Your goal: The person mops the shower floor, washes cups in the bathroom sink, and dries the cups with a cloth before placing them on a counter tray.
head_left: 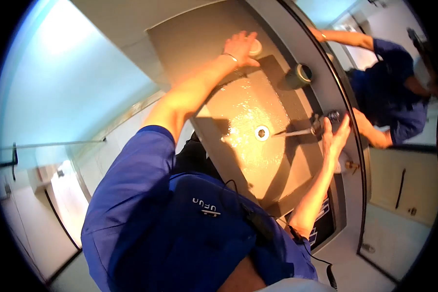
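Note:
My left hand [239,49] reaches across the far end of the sink counter, fingers spread. Its thumb and forefinger lie either side of a small round whitish object [255,47]; contact is unclear. On the right, my right hand [335,138] is raised beside the dark faucet [319,125], thumb and fingers apart near the faucet's knob [333,116]. Whether the fingertips touch the knob cannot be made out. A long pale streak, possibly the spout or water, points toward the round drain [262,133]. Rippling water covers the brightly lit basin [250,104].
A dark cup with a pale rim [303,74] stands on the ledge by the mirror [399,180], which reflects a person in blue. A brass-coloured fitting [351,166] is near my right forearm. Glass panels [58,92] rise on the left.

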